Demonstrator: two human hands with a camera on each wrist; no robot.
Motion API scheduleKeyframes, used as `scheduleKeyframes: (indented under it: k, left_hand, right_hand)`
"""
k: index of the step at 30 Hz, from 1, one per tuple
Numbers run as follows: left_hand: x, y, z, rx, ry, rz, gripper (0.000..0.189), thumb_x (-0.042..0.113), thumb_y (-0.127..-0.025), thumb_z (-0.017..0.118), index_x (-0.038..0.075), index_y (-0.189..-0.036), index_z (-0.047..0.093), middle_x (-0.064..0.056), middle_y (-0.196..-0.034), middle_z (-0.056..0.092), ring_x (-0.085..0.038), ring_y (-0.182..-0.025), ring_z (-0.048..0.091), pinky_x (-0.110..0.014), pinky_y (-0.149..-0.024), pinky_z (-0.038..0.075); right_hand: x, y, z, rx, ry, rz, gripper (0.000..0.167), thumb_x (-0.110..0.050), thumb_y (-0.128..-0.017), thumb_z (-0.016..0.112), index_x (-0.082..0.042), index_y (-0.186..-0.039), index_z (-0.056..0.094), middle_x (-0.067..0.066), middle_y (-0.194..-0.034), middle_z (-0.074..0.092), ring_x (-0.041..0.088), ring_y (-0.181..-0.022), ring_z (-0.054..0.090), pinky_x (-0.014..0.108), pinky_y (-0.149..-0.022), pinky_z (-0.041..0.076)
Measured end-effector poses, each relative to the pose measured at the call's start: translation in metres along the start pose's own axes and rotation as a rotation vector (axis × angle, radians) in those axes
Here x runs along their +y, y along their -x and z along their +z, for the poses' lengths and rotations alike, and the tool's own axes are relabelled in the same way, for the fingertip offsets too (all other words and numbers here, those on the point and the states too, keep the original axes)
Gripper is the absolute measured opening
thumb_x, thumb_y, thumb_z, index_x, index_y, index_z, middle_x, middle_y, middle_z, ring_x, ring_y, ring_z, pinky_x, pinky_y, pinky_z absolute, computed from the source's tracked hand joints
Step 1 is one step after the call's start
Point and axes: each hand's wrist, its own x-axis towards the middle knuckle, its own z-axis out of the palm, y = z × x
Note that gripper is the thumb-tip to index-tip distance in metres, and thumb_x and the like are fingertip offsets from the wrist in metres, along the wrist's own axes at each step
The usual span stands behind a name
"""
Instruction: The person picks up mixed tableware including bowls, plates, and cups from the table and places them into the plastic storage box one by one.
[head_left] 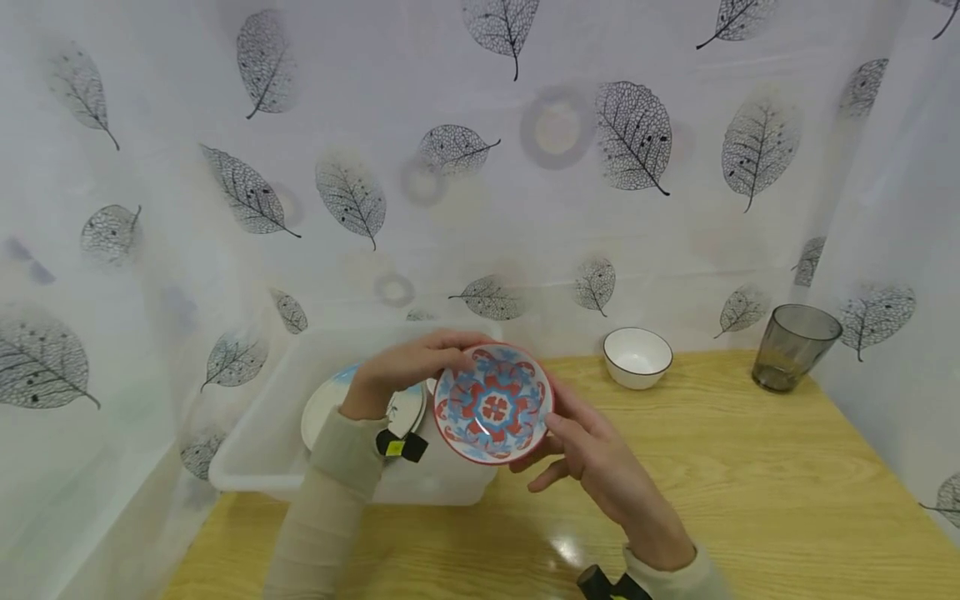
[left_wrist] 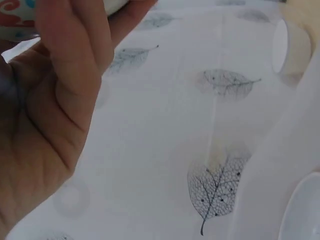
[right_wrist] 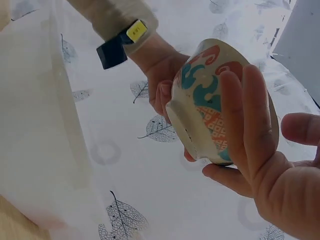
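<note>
A small bowl [head_left: 493, 406] with a red and blue flower pattern inside and a red rim is held up, tilted so its inside faces the head camera. My left hand [head_left: 408, 367] grips its upper left edge, the thumb over the rim. At the lower right, my right hand [head_left: 600, 458] holds the bowl between thumb and fingers. From the right wrist view, the fairly straight right fingers [right_wrist: 257, 115] lie against the patterned outer wall of the bowl [right_wrist: 200, 100]. The left wrist view catches only a piece of the bowl [left_wrist: 17, 22].
Below and behind the left arm stands a white plastic bin [head_left: 262, 442] with plates [head_left: 322, 404] in it. A white bowl [head_left: 637, 358] with a dark rim sits at the table's back. Farther right is a grey glass [head_left: 795, 346]. Leaf-printed sheeting [head_left: 465, 225] surrounds the wooden table [head_left: 750, 492].
</note>
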Motion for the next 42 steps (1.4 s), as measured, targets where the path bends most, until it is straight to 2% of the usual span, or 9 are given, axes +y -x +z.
scheduleKeyframes:
  k: [5, 10, 13, 17, 21, 27, 34, 38, 42]
  left_hand:
    - [-0.013, -0.004, -0.013, -0.031, 0.057, -0.015, 0.049, 0.015, -0.098, 0.047, -0.003, -0.143, 0.048, -0.007, -0.09, 0.07, -0.013, -0.06, 0.064, -0.026, -0.058, 0.055]
    - [-0.031, -0.005, -0.023, -0.078, 0.165, 0.029, 0.05, 0.012, -0.1, 0.045, -0.01, -0.145, 0.041, -0.006, -0.095, 0.07, -0.012, -0.064, 0.064, -0.024, -0.062, 0.054]
    - [-0.044, -0.003, -0.029, -0.069, 0.228, 0.055, 0.052, 0.012, -0.1, 0.045, -0.012, -0.145, 0.037, -0.006, -0.094, 0.069, -0.012, -0.067, 0.065, -0.024, -0.063, 0.055]
    - [-0.058, 0.0, -0.036, 0.009, 0.296, 0.06, 0.055, 0.015, -0.099, 0.045, -0.01, -0.147, 0.036, -0.005, -0.096, 0.07, -0.012, -0.071, 0.068, -0.024, -0.064, 0.056]
    - [-0.068, -0.001, -0.041, 0.125, 0.341, 0.056, 0.055, 0.015, -0.098, 0.046, -0.007, -0.148, 0.036, -0.004, -0.095, 0.07, -0.011, -0.07, 0.067, -0.023, -0.065, 0.056]
    - [-0.079, -0.004, -0.047, 0.294, 0.384, 0.05, 0.054, 0.013, -0.1, 0.041, -0.006, -0.15, 0.032, 0.001, -0.09, 0.071, -0.008, -0.07, 0.065, -0.022, -0.066, 0.055]
    - [-0.087, -0.008, -0.052, 0.42, 0.447, 0.04, 0.053, 0.013, -0.103, 0.038, -0.003, -0.153, 0.029, 0.001, -0.085, 0.07, -0.009, -0.066, 0.065, -0.023, -0.059, 0.055]
    - [-0.091, -0.008, -0.055, 0.472, 0.473, 0.02, 0.051, 0.013, -0.104, 0.035, 0.0, -0.154, 0.03, -0.002, -0.083, 0.07, -0.015, -0.062, 0.067, -0.029, -0.058, 0.057]
    - [-0.095, -0.008, -0.058, 0.494, 0.495, -0.008, 0.051, 0.012, -0.105, 0.034, 0.002, -0.155, 0.029, -0.004, -0.084, 0.071, -0.02, -0.063, 0.069, -0.033, -0.062, 0.059]
  right_hand:
    - [0.006, -0.005, 0.004, 0.031, 0.028, 0.047, 0.057, -0.016, -0.108, 0.037, -0.014, -0.16, 0.015, 0.027, -0.133, 0.049, 0.027, -0.092, 0.07, 0.037, -0.067, 0.06]
    - [0.012, -0.008, 0.008, 0.066, 0.056, 0.088, 0.06, -0.019, -0.107, 0.041, -0.019, -0.161, 0.015, 0.023, -0.154, 0.032, 0.027, -0.093, 0.071, 0.037, -0.068, 0.06]
    - [0.015, -0.009, 0.011, 0.071, 0.066, 0.095, 0.062, -0.017, -0.106, 0.041, -0.02, -0.161, 0.013, 0.02, -0.162, 0.02, 0.026, -0.092, 0.071, 0.037, -0.069, 0.059]
    - [0.019, -0.011, 0.014, 0.071, 0.073, 0.098, 0.064, -0.016, -0.105, 0.042, -0.022, -0.161, 0.012, 0.018, -0.163, 0.016, 0.025, -0.091, 0.072, 0.036, -0.068, 0.059]
    - [0.022, -0.014, 0.017, 0.079, 0.072, 0.116, 0.066, -0.017, -0.105, 0.045, -0.021, -0.161, 0.011, 0.017, -0.164, 0.016, 0.025, -0.09, 0.072, 0.035, -0.067, 0.059]
    - [0.031, -0.022, 0.022, 0.147, 0.125, 0.162, 0.071, -0.015, -0.102, 0.052, -0.014, -0.161, 0.011, 0.019, -0.163, 0.014, 0.021, -0.084, 0.07, 0.031, -0.06, 0.057]
    - [0.058, -0.03, 0.022, 0.303, 0.344, 0.206, 0.076, -0.009, -0.097, 0.06, -0.021, -0.16, 0.018, 0.012, -0.161, 0.024, 0.021, -0.069, 0.063, 0.028, -0.049, 0.05]
    - [0.073, -0.033, 0.023, 0.319, 0.424, 0.21, 0.079, -0.012, -0.095, 0.064, -0.018, -0.16, 0.018, 0.014, -0.159, 0.027, 0.018, -0.064, 0.059, 0.029, -0.044, 0.048]
    - [0.082, -0.034, 0.024, 0.319, 0.446, 0.197, 0.081, -0.012, -0.094, 0.065, -0.014, -0.159, 0.018, 0.017, -0.159, 0.026, 0.014, -0.06, 0.055, 0.031, -0.044, 0.049]
